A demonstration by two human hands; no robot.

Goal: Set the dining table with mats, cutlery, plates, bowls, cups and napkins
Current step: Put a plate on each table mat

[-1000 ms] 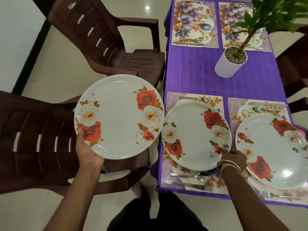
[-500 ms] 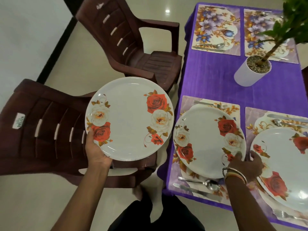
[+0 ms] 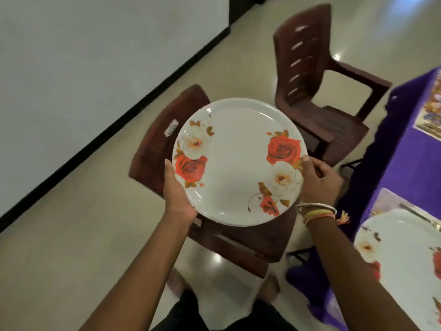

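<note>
Plate [image 3: 235, 161] gripped by rim between both hands, left hand [image 3: 177, 194], right hand [image 3: 315, 181].

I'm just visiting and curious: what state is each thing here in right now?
Held plate: in the air above the near chair, bare.
Left hand: grips its left rim.
Right hand: grips its right rim, thumb on top.
Table plate: lies flat on a mat.
Far chair: upright beside the table.
</note>
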